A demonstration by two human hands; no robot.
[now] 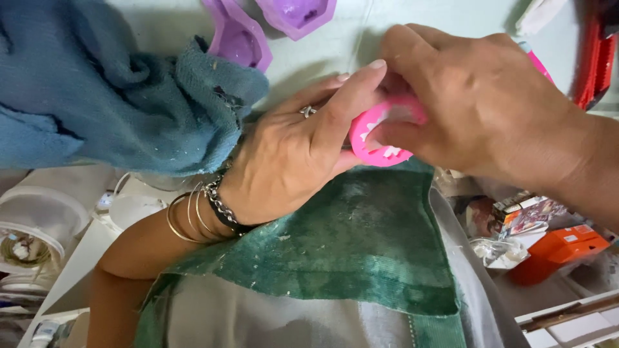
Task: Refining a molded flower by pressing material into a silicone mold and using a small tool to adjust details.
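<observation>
Currently both hands close on a pink silicone mould [380, 138] at the near edge of the pale surface [335, 45]. Left hand [290, 154] (ring, bracelets on the wrist) presses fingers over its rim; right hand [477, 109] pinches its far side. A green cloth [348, 245] lies below, a blue towel [97, 90] left, purple moulds [242, 42] beyond.

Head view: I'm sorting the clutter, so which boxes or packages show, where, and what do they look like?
Orange box: lower right, below the right hand; rectangular, bright orange.
Printed carton: just left of and above it; small, with a multicoloured picture.
Clear plastic wrapper: beside the orange box; crumpled, whitish.
</observation>
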